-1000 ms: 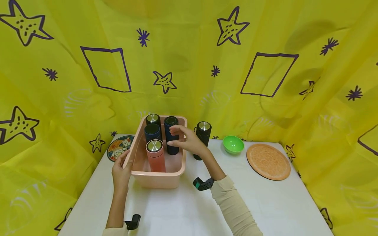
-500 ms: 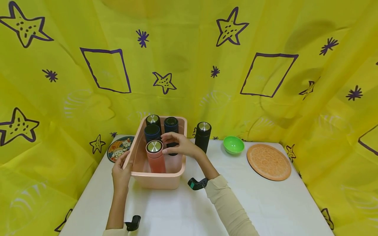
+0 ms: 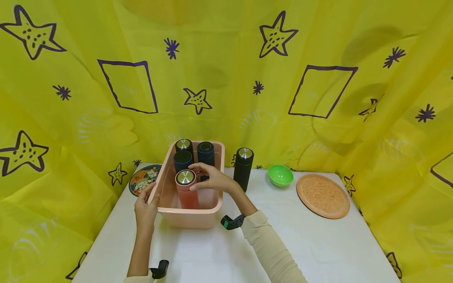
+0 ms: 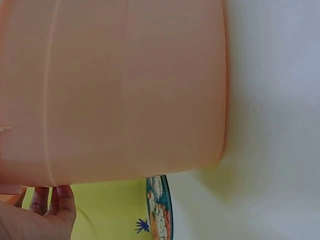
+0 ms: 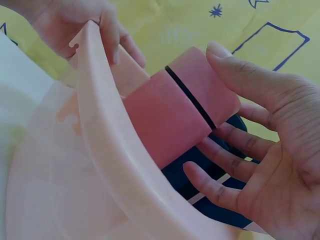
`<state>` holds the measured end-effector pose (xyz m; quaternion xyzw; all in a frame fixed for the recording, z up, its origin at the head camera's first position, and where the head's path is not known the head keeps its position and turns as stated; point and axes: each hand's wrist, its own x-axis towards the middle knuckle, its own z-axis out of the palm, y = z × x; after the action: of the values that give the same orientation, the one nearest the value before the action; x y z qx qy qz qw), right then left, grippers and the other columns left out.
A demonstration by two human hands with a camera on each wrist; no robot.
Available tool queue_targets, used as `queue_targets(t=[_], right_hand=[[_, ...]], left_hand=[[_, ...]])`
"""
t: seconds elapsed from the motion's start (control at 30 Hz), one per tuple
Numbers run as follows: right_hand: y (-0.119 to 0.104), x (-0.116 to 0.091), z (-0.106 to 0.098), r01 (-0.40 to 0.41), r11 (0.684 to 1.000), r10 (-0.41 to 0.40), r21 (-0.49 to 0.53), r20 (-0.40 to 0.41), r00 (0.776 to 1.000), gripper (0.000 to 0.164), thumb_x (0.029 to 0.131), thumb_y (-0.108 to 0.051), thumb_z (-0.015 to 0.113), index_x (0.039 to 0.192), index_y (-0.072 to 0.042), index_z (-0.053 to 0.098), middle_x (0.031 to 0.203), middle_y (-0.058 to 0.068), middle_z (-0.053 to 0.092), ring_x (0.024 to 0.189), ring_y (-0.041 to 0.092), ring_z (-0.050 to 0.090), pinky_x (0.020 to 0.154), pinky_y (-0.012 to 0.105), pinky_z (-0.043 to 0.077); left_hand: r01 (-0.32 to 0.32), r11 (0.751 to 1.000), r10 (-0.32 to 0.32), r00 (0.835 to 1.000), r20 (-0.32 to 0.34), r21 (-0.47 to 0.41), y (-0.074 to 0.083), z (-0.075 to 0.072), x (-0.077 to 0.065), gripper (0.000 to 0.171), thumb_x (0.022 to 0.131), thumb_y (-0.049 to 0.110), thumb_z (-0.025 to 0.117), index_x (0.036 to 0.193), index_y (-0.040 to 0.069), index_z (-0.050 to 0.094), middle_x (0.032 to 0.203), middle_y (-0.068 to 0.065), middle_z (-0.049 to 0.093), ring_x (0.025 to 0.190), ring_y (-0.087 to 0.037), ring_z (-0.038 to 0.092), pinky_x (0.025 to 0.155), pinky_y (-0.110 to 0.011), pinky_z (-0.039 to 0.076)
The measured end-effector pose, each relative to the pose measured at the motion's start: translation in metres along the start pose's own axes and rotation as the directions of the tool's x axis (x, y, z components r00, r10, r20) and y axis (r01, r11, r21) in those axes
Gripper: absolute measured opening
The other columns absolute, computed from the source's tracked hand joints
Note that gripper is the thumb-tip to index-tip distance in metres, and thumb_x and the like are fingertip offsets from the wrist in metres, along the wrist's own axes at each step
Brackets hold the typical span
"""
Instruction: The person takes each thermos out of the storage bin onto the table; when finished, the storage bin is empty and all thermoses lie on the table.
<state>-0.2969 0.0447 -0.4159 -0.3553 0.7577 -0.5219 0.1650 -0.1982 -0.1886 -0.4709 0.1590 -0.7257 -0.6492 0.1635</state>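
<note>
A pink plastic tub point(image 3: 185, 218) stands on the white table and holds several thermos flasks. My left hand point(image 3: 146, 204) grips its left rim; in the left wrist view, those fingers point(image 4: 65, 202) are against the tub's outer side. My right hand point(image 3: 214, 179) reaches over the right rim, thumb and fingers curled round the upper part of the upright pink thermos flask point(image 3: 188, 196). In the right wrist view the thumb point(image 5: 220, 52) touches its cap. Behind it stand a dark blue flask point(image 3: 183, 158), a black flask with a silver top point(image 3: 183, 145) and another dark flask point(image 3: 206, 151).
Outside the tub, a black flask point(image 3: 243, 169) stands to the right. Farther right are a green bowl point(image 3: 280, 175) and a round orange-brown mat point(image 3: 323, 195). A patterned plate point(image 3: 141, 181) lies partly behind the tub's left side. A yellow curtain point(image 3: 226, 74) closes off the back.
My right hand has moved left and down from beside the dark flask at the back right to the top of the pink thermos flask. My left hand stays on the rim.
</note>
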Motion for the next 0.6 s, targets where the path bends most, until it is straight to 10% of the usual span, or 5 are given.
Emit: queue_targets(t=[0.6], right_hand=[[0.005,0.011,0.008,0.008,0.995,-0.006,-0.096,0.018,1.0,0.064,0.082,-0.015,0.078,0.139,-0.012,0.049,0.132,0.009,0.058,0.118,0.019,0.054,0.101,0.038,0.05]], left_hand=[[-0.007,1.0,0.007,1.0,0.0,-0.003,-0.002,0.0,0.0,0.041,0.097,0.005,0.056,0.137,0.009,0.052,0.139,-0.017,0.051,0.129,-0.034,0.048,0.104,-0.051,0.042]])
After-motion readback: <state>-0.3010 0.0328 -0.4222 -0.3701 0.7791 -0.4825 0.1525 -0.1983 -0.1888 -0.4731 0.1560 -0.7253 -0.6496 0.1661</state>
